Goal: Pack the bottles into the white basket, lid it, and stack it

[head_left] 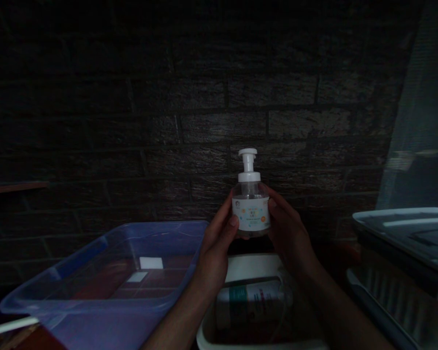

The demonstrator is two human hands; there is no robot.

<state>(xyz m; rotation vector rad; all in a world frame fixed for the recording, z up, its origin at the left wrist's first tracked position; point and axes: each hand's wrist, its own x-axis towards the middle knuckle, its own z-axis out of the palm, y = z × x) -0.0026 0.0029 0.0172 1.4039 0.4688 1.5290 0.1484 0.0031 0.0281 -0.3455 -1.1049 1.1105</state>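
Both my hands hold up a small clear pump bottle (pixel 250 204) with a white pump head and a white label. My left hand (pixel 217 243) wraps its left side, thumb across the label. My right hand (pixel 289 232) grips its right side. The bottle is upright in front of a dark brick wall (pixel 168 107), above a white bin (pixel 255 265).
A clear bluish plastic tub (pixel 105 272) sits at the lower left. The white bin below my hands holds a lying bottle (pixel 253 299) with a green and white label. Grey lidded containers (pixel 405 243) stand at the right. The scene is dim.
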